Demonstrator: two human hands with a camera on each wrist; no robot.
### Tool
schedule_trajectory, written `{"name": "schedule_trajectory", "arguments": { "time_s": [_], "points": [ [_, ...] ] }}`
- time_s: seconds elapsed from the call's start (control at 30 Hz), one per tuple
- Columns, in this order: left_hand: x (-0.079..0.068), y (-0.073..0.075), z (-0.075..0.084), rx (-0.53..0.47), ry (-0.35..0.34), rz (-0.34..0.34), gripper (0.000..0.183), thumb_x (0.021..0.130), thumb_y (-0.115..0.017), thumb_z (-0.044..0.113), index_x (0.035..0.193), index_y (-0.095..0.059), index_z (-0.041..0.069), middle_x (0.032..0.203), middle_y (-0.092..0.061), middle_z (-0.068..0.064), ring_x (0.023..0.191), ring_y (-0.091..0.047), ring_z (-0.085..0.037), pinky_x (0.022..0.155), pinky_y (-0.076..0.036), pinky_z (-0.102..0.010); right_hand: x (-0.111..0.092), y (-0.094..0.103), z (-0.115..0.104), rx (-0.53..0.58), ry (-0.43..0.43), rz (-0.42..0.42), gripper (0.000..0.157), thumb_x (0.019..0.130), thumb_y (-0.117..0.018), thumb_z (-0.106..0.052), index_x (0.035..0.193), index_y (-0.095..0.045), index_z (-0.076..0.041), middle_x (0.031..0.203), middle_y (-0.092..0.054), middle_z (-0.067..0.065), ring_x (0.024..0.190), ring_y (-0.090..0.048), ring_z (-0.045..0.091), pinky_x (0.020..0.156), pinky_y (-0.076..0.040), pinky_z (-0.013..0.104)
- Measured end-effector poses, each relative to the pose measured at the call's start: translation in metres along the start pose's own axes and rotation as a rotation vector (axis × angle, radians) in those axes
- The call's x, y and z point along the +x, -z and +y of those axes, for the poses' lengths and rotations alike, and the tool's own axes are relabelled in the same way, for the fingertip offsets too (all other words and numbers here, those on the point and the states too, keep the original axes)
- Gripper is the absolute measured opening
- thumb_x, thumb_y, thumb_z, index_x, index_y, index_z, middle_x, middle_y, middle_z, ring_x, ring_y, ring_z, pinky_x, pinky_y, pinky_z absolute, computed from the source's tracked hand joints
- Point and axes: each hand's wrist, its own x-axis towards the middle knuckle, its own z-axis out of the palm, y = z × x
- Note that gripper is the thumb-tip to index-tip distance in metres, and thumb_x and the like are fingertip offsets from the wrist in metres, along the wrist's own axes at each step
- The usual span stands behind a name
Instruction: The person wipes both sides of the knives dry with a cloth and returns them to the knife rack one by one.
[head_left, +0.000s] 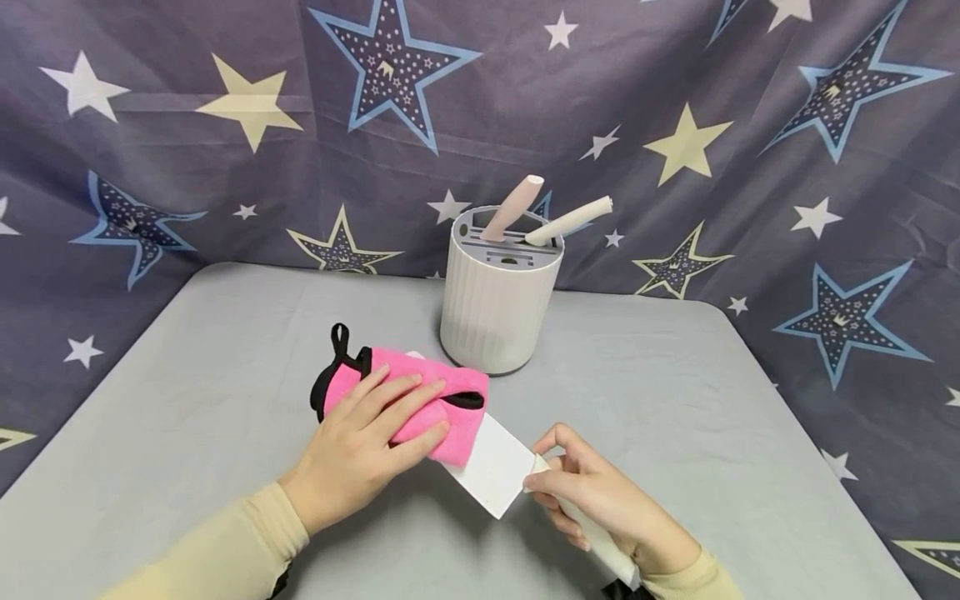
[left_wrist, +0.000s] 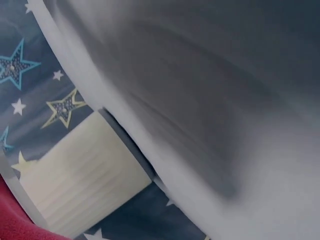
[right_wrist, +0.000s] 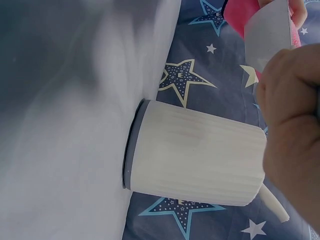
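My right hand (head_left: 600, 492) grips the off-white handle (head_left: 596, 537) of a broad-bladed kitchen knife. The white blade (head_left: 497, 462) points up and left, above the tabletop. A pink cloth (head_left: 423, 367) with black trim and a black loop is folded over the far part of the blade and hides it. My left hand (head_left: 367, 442) holds this cloth against the blade, fingers spread across its top. In the right wrist view, the blade (right_wrist: 267, 35) shows beyond my right hand, with the cloth (right_wrist: 237, 15) around it.
A ribbed white knife block (head_left: 495, 312) stands behind the cloth. One pink handle (head_left: 513, 208) and one white handle (head_left: 573, 219) stick out of its slotted top. The table has a grey cover (head_left: 712, 400). A dark star-patterned curtain (head_left: 525, 75) hangs behind it.
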Motion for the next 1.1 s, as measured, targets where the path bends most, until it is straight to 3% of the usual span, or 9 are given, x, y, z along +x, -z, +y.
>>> {"name": "schedule_trajectory", "arguments": {
  "time_s": [0.57, 0.87, 1.1],
  "points": [
    [0.011, -0.003, 0.028, -0.014, -0.053, 0.01, 0.031, 0.1, -0.043, 0.005, 0.106, -0.07, 0.019, 0.124, -0.067, -0.013, 0.109, -0.063, -0.031, 0.098, -0.046, -0.049, 0.008, -0.005, -0.002, -0.004, 0.01, 0.026, 0.032, 0.091, -0.056, -0.005, 0.111, -0.032, -0.003, 0.066, -0.046, -0.001, 0.042, -0.039, 0.007, 0.038, -0.035, 0.021],
    [0.015, -0.005, 0.037, -0.021, -0.072, 0.031, 0.03, 0.101, -0.043, 0.007, 0.105, -0.07, 0.019, 0.122, -0.068, -0.014, 0.109, -0.063, -0.031, 0.098, -0.046, -0.048, 0.01, -0.006, -0.003, 0.043, -0.015, 0.035, 0.029, 0.09, -0.055, -0.004, 0.11, -0.034, -0.006, 0.067, -0.048, -0.001, 0.042, -0.038, 0.008, 0.039, -0.035, 0.021],
    [0.017, -0.004, 0.041, -0.015, -0.089, 0.04, 0.029, 0.101, -0.044, 0.008, 0.105, -0.07, 0.02, 0.122, -0.069, -0.013, 0.108, -0.064, -0.029, 0.097, -0.047, -0.047, 0.011, -0.009, 0.0, 0.083, 0.024, 0.039, 0.025, 0.092, -0.053, -0.004, 0.11, -0.036, -0.008, 0.068, -0.049, -0.001, 0.043, -0.04, 0.006, 0.039, -0.036, 0.02]
  ]
}}
